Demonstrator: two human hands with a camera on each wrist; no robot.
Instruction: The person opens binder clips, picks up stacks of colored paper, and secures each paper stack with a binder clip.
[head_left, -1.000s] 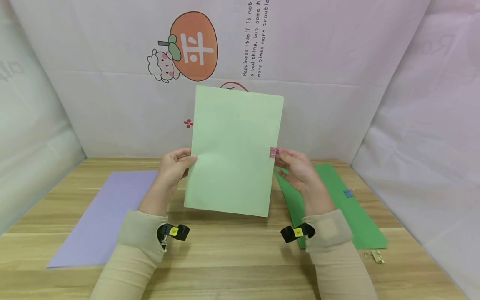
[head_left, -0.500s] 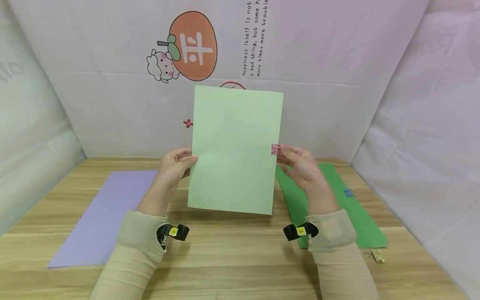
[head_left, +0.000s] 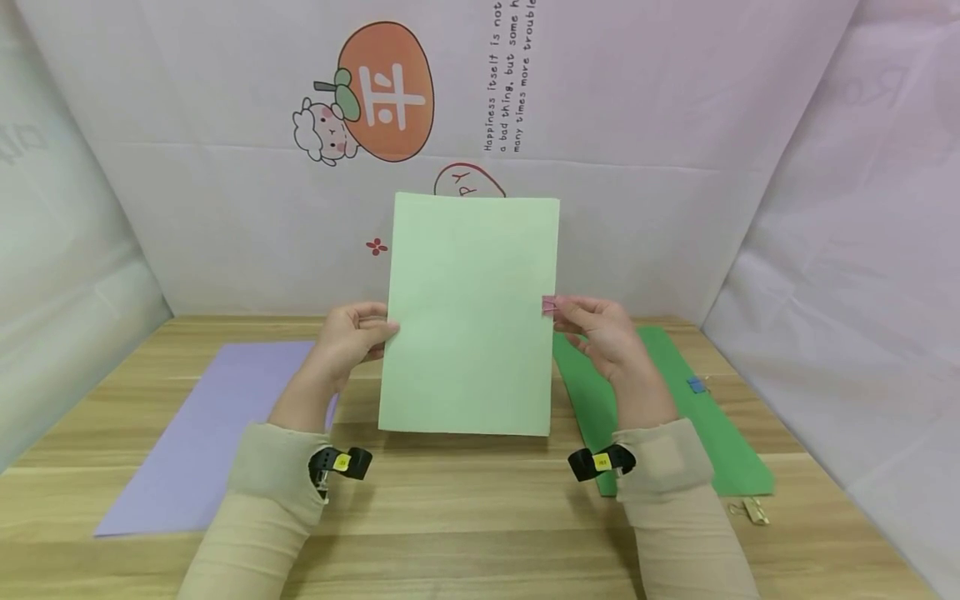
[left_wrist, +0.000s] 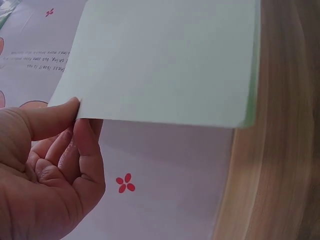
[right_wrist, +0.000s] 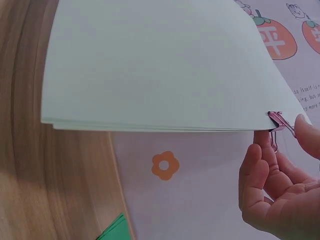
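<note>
A stack of pale green paper (head_left: 472,317) is held upright above the table in the head view. On its left edge, my left hand (head_left: 352,337) pinches the sheets between thumb and fingers; the left wrist view shows that grip (left_wrist: 55,160) up close. A pink binder clip (head_left: 549,304) sits on the right edge, about halfway up. My right hand (head_left: 600,333) pinches the clip's handles. In the right wrist view, the thumb is at the clip's upper handle (right_wrist: 286,123) and a finger lies beneath the paper's edge. Several sheet edges show there, slightly uneven at one corner.
Purple paper (head_left: 202,442) lies at the left of the wooden table (head_left: 450,517). On the right are green sheets (head_left: 720,433) with a blue binder clip (head_left: 697,385) on them. A gold binder clip (head_left: 753,512) lies near their front edge. Printed cloth (head_left: 615,100) hangs behind.
The pale green stack has come down slightly and stands straighter, less tilted than a second ago. Both hands keep their hold; the left hand has shifted slightly lower.
</note>
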